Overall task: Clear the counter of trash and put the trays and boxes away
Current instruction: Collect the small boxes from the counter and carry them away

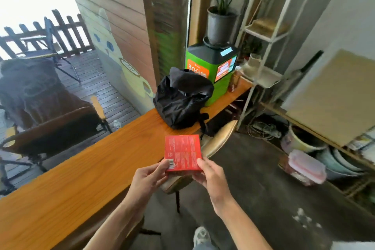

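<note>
Red box [182, 152], printed side up with the barcode near my thumb, is held in both hands out past the edge of the wooden counter [85, 170], above a stool seat [218, 141]. Left hand [149, 178] and right hand [211, 174] each have fingers clamped on a near corner. It's only a corner pinch, so it could tip forward and drop. Black bag [182, 99] further along is probably trash, too blurry to say.

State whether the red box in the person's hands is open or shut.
Shut: the red box shows no raised flap, held flat between left hand and right hand.
</note>
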